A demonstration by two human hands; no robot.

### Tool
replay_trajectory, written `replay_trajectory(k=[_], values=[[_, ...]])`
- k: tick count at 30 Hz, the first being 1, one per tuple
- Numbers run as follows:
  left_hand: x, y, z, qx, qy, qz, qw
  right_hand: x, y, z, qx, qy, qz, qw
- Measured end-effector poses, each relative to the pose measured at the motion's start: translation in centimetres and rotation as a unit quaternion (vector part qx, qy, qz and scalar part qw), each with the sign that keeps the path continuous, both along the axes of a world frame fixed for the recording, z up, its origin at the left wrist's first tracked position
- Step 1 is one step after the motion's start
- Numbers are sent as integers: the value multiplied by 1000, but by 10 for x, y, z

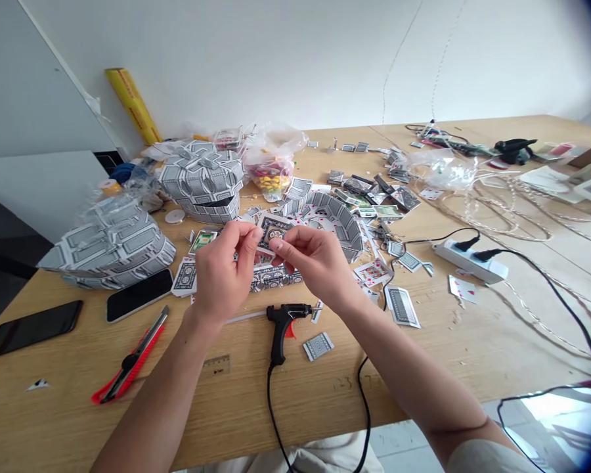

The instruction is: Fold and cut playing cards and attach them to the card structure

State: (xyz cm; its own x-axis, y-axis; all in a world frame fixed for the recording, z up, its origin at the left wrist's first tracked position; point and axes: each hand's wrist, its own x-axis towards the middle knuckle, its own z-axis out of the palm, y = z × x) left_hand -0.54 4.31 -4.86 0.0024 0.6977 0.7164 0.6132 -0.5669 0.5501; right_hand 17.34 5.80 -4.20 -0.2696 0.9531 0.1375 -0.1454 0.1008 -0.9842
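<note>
Between my two hands is a playing card (272,230), its dark patterned back towards me. My left hand (226,266) pinches the card's left edge between thumb and fingers. With thumb on top, my right hand (315,258) grips its right side. Below them, a band of card-covered work (276,278) lies on the table, partly hidden by the hands. Just behind stands an open tray made of folded cards (347,226). A black glue gun (283,325) with an orange trigger lies nearer me, beside a loose folded card (318,346).
Two phones (34,328) and a red utility knife (131,361) lie at the left. Card-built boxes (201,174) stand behind them. A white power strip (470,261) with black plugs and tangled cords is at the right. The glue gun's cable (270,407) hangs over the front edge.
</note>
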Motion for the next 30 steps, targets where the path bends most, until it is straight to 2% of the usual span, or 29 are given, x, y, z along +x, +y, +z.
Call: replay_trajectory(k=[3, 9, 14, 24, 30], values=[[-1, 0, -1, -5, -11, -11, 1000, -1, -1, -1, 10, -3, -16, 1000], [-4, 3, -5, -31, -55, -20, 998, -2, -1, 2, 15, -15, -7, 1000], [-3, 5, -8, -40, -78, -33, 996, 0, 0, 4, 43, 14, -88, 995], [0, -1, -1, -12, -20, -17, 1000, 2, -2, 6, 62, -15, -106, 992], [-1, 0, -1, -3, -14, -13, 1000, -1, -3, 5, 86, -24, -124, 988]])
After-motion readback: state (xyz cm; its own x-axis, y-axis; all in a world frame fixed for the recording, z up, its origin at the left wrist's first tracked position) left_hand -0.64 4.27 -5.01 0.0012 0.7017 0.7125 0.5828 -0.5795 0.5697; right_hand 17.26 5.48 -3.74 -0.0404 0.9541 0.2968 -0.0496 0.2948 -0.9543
